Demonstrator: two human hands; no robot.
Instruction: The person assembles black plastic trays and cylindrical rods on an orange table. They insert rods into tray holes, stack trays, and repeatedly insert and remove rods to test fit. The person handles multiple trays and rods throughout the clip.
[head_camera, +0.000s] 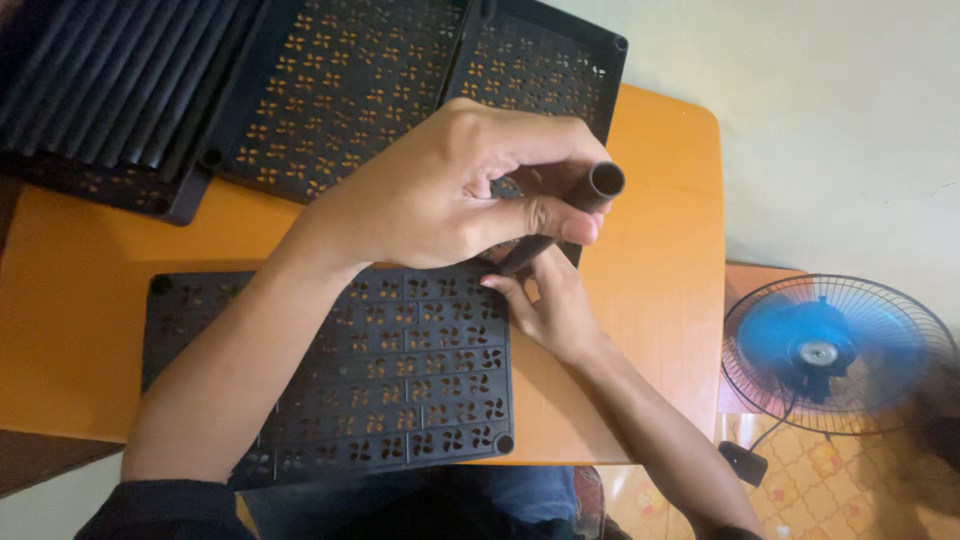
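Note:
My left hand (450, 190) is raised above the orange table (650, 300) and grips a short black plastic tube (598, 187), its open end facing up at the right. My right hand (548, 305) rests at the upper right corner of a black perforated panel (400, 370) that lies flat on the table in front of me. Its fingers touch a second black tube (522, 254), which slants up from that corner under my left hand.
Two more black perforated panels (350, 80) lie at the table's far side, with a bundle of black tubes (110, 80) on a panel at the far left. A blue fan (835, 350) runs on the tiled floor at the right.

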